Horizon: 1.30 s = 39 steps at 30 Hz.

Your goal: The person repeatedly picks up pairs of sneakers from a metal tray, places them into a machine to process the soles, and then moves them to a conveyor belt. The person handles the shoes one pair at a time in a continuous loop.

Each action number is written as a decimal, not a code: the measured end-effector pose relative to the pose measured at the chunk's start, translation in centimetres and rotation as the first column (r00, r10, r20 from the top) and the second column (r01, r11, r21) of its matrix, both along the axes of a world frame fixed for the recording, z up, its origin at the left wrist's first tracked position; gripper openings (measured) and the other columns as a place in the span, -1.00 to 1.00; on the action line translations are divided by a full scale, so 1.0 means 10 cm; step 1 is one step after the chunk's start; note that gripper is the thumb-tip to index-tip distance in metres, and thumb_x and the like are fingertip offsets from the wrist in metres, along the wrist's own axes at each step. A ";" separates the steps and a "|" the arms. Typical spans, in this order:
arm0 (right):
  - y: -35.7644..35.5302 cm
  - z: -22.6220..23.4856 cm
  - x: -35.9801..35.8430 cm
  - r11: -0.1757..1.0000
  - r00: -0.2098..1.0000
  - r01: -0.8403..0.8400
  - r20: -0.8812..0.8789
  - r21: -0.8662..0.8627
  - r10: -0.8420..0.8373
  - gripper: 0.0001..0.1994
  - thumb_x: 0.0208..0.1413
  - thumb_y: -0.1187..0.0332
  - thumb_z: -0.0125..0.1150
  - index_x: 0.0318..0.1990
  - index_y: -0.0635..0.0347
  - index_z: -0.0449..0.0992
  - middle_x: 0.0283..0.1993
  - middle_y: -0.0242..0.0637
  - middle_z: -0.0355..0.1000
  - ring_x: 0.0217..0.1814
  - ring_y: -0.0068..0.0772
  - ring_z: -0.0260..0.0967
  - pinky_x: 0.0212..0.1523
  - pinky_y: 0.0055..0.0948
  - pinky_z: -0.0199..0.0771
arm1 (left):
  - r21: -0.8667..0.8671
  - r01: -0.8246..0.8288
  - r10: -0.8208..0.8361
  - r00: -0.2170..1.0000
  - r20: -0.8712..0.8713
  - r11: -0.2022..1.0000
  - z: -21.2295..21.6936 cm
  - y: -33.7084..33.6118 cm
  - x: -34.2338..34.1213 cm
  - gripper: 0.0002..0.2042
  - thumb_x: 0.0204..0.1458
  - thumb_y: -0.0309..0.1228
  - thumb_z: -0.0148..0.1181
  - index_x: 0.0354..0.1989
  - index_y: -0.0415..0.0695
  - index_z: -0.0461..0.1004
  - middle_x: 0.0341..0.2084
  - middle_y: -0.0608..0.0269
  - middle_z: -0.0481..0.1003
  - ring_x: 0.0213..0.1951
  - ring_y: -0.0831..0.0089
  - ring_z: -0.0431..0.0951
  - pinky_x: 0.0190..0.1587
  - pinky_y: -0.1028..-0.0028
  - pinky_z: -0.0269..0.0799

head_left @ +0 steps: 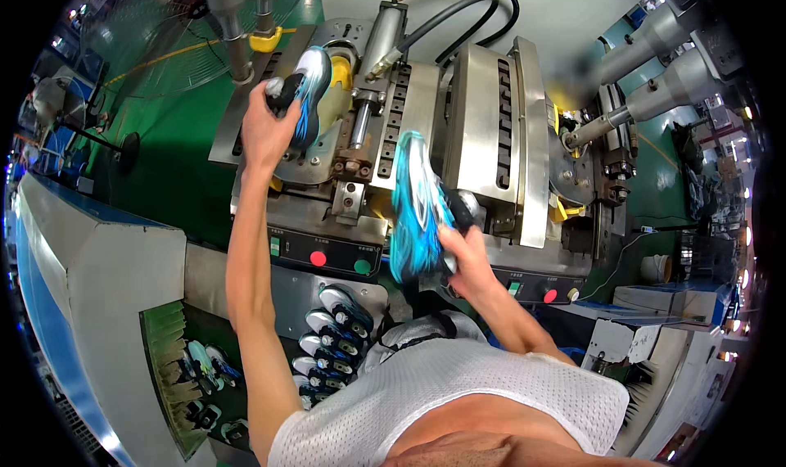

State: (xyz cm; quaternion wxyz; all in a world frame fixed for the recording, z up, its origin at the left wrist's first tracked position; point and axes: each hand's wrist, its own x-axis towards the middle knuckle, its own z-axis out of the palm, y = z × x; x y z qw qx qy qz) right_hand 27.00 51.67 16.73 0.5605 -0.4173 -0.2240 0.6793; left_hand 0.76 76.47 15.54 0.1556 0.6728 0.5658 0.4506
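Observation:
My left hand [266, 129] is closed around the dark collar end of a blue, white and black sports shoe [311, 94]. That shoe points away from me, beside a yellow pad [337, 86] on the left station of a metal machine; whether they touch I cannot tell. A second sports shoe [413, 197], turquoise and white and slightly blurred, hangs in front of the machine's middle. My right hand [469, 262] grips it near its black collar. A rounded grey-white piece shows at each shoe's opening. Fingers behind the shoes are partly hidden.
Control panels [336, 254] with red and green buttons run along the machine's front. Several shoes [332, 336] stand in a rack below. More shoes lie on a green conveyor [233, 397] at left. Thick metal arms [655, 99] reach in from the upper right. A fan [61, 107] stands far left.

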 end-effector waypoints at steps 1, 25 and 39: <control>0.28 0.08 -0.19 0.999 1.000 0.012 0.019 0.048 -0.013 -0.47 0.12 0.31 0.25 0.22 0.29 0.27 0.04 -0.25 0.45 0.00 -0.46 0.44 -0.03 -0.37 0.51 | 0.016 -0.015 0.015 0.999 0.047 1.000 0.12 -0.34 -0.14 -0.46 -0.06 -0.34 0.35 0.10 -0.24 0.32 -0.13 -0.04 0.51 -0.10 0.13 0.55 0.00 0.28 0.43; 5.46 -2.35 -0.64 0.831 0.527 -0.422 0.647 -0.363 0.551 -0.60 -0.08 0.24 0.36 -0.05 0.12 0.55 -0.10 -0.22 0.51 -0.13 -0.17 0.48 -0.10 -0.10 0.50 | -0.559 -0.809 0.983 0.157 0.091 0.181 -1.25 -6.02 0.19 -0.48 -0.11 -0.41 0.37 0.04 -0.25 0.33 -0.22 0.05 0.50 -0.17 0.34 0.52 -0.08 0.38 0.43; -0.09 -2.30 -0.87 0.285 -0.365 -0.927 0.757 -0.243 -0.542 -0.08 0.03 0.19 0.29 0.35 0.58 -0.13 0.45 0.33 -0.23 0.52 0.32 -0.34 0.44 0.09 -0.24 | -0.372 -0.903 0.972 -0.158 -0.175 -0.214 -2.30 -7.55 -0.49 -0.47 -0.12 -0.34 0.43 0.00 -0.27 0.36 -0.17 0.02 0.51 -0.15 0.19 0.54 -0.03 0.32 0.42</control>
